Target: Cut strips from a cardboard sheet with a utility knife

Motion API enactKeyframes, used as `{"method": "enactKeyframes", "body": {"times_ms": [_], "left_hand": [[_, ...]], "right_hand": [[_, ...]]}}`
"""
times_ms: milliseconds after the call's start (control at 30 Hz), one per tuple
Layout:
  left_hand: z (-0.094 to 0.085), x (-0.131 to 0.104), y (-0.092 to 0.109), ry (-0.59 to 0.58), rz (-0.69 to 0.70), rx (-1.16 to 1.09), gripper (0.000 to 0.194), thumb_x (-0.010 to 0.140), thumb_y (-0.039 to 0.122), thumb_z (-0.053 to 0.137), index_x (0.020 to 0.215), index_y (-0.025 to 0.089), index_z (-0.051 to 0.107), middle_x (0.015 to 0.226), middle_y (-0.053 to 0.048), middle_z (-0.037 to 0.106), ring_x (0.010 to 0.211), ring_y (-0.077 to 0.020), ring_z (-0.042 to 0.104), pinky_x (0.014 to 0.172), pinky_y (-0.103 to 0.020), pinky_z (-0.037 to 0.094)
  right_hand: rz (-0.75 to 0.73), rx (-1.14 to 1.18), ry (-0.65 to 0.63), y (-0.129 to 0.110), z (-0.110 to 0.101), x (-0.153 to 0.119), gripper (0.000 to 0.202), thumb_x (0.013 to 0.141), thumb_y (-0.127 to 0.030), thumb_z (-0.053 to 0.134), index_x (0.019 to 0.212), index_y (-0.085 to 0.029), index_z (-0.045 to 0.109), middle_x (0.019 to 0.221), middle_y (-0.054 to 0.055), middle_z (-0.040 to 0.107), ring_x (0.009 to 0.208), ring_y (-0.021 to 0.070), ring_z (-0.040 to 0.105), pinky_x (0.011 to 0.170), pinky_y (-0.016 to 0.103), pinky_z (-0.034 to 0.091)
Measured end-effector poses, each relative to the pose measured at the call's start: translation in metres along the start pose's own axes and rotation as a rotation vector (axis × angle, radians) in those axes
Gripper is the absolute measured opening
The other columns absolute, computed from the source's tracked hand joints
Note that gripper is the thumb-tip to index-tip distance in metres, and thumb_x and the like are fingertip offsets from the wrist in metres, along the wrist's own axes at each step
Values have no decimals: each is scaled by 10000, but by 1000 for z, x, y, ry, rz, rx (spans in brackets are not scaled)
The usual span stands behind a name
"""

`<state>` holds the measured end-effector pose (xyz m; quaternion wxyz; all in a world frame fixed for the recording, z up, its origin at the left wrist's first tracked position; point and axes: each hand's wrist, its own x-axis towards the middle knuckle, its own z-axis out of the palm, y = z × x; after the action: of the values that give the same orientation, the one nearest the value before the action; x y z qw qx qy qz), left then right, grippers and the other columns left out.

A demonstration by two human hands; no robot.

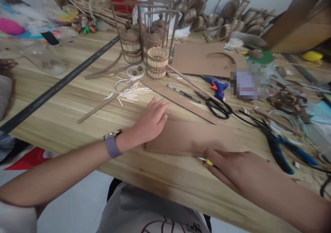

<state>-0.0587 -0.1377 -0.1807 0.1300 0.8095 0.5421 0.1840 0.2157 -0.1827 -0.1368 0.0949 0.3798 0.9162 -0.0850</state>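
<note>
A flat piece of brown cardboard (181, 136) lies near the table's front edge. My left hand (152, 117) is over its upper left corner, fingers spread and holding nothing. At the cardboard's lower edge, my right hand (224, 164) is closed round a yellow cutter (209, 162), whose thin blade points left. Most of the cutter is hidden by the hand. Beyond the cardboard lie a long brown strip (181, 102), a pen (183, 93) and black scissors (218, 107).
Small slatted baskets (157, 62) in frames stand at the back centre. A blue glue gun (218, 88) and blue-handled pliers (280, 153) lie to the right. Short sticks (131, 94) are scattered left of centre. A long dark bar (62, 83) crosses the left side.
</note>
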Motion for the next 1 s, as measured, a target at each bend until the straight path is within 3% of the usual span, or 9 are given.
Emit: {"method": "enactKeyframes", "body": {"times_ms": [100,233,367,500,733,1000], "left_hand": [[-5,-3,-5,35,87,56,451,1017,225,308,1410,73,471,1529,-196,430,1494,-309,274,1202,-541,307],[-1,-1,0,-46,273,144,467,1045,248,326,1460,53,415,1599,-196,314,1522,-313,185,1228,-501,239],[7,7,4,-135,295,215,493,1058,326,351,1487,86,402,1618,-149,298,1525,-302,180,1216,-506,227],[14,9,3,-163,288,257,511,1064,389,342,1488,114,418,1602,-114,344,1516,-257,229,1216,-473,213],[16,8,3,-153,301,274,518,1065,414,340,1486,125,431,1601,-92,352,1507,-248,255,1216,-424,210],[17,8,2,-139,306,277,513,1062,420,349,1479,136,444,1597,-96,360,1501,-248,268,1206,-415,219]], "right_hand": [[-91,27,-125,-16,-16,32,191,992,-292,415,859,-225,534,696,-3,674,574,155,653,495,269,322],[-175,-77,-164,-33,-23,67,161,967,-237,464,832,-205,547,718,11,693,621,165,672,498,275,267],[-186,-134,-254,-46,-27,87,94,944,-210,516,916,-187,603,816,51,733,711,210,704,506,278,268],[-175,-179,-297,-52,-32,92,129,935,-179,502,948,-179,631,847,78,730,734,219,706,507,275,284],[-237,-188,-170,-47,-22,91,134,855,-97,519,880,-189,614,731,41,679,622,181,660,475,267,248],[-247,-160,-127,-41,-14,88,77,879,-148,524,894,-189,588,693,7,658,531,126,612,453,260,264]]}}
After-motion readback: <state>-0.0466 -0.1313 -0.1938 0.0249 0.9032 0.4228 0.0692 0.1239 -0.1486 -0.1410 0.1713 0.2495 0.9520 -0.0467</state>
